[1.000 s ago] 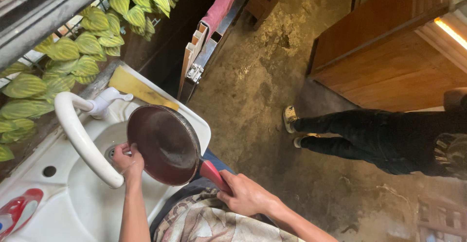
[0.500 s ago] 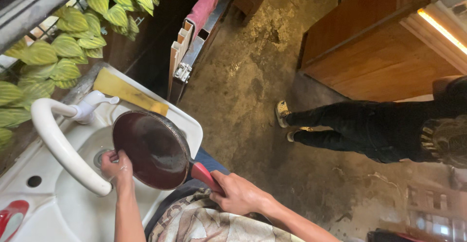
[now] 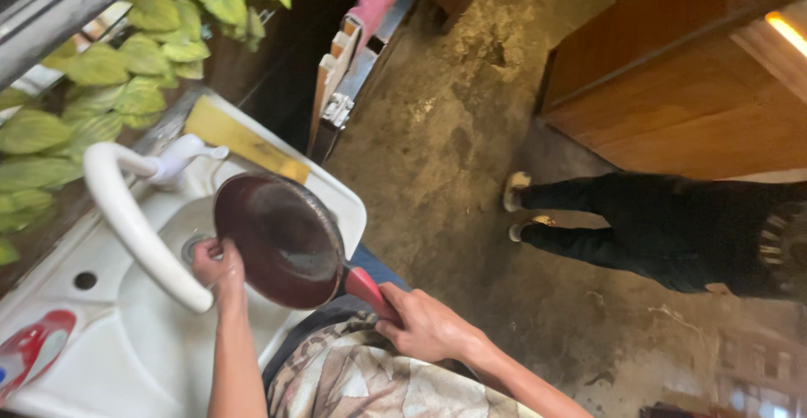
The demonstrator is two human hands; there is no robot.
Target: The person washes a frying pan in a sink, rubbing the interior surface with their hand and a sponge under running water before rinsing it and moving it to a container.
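Observation:
A dark round frying pan [image 3: 282,237] with a red handle [image 3: 367,289] hangs tilted over a white washbasin [image 3: 101,342]. My right hand [image 3: 424,325] is closed around the red handle. My left hand [image 3: 218,268] presses against the pan's left rim, under the curved white tap spout [image 3: 134,220]. Whether the left hand holds a scrubber is hidden. The basin's drain [image 3: 192,248] shows just beside that hand.
Another person's dark-trousered legs and shoes [image 3: 639,220] stand on the stained concrete floor to the right. A wooden cabinet [image 3: 698,90] rises behind them. Green leaves [image 3: 101,65] crowd the window side. A yellow strip [image 3: 244,141] and a red-and-white object [image 3: 29,351] lie on the basin.
The view has shifted slightly; the pan stays over the basin and both hands keep their hold. My left hand has slid a little along the rim.

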